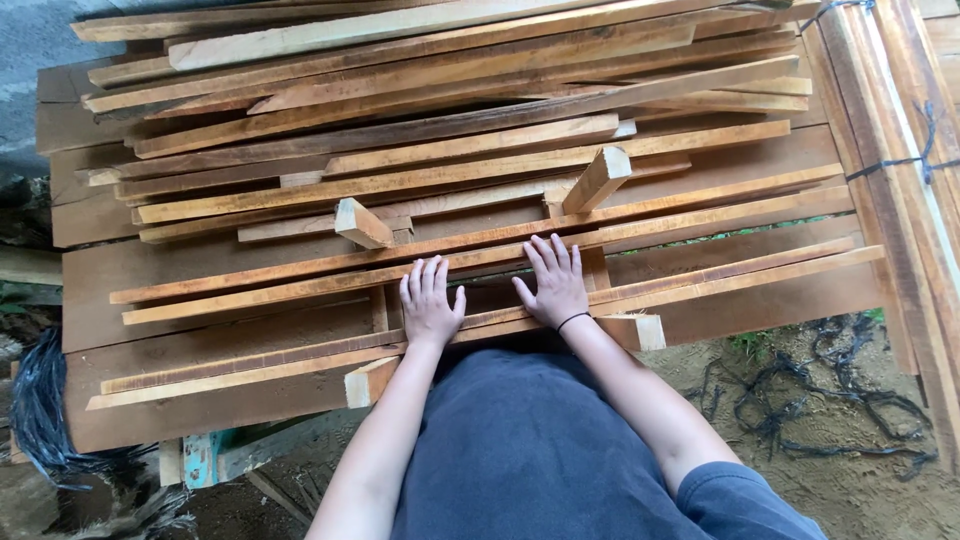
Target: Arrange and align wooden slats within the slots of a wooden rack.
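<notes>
Two hands lie flat on the wood pile point(300, 265): the left hand point(430, 305) and right hand point(553, 285). Around them the pile holds dozens of long slats, too many to count exactly. Four short blocks stick out, one point(362, 224) just above the left hand.

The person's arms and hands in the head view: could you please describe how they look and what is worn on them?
Both forearms are bare. The left hand wears nothing: no glove, ring or band shows. The right hand is also gloveless, with a thin black band around the wrist. The right upper arm shows the edge of a short dark blue-grey sleeve, matching the shirt.
</notes>
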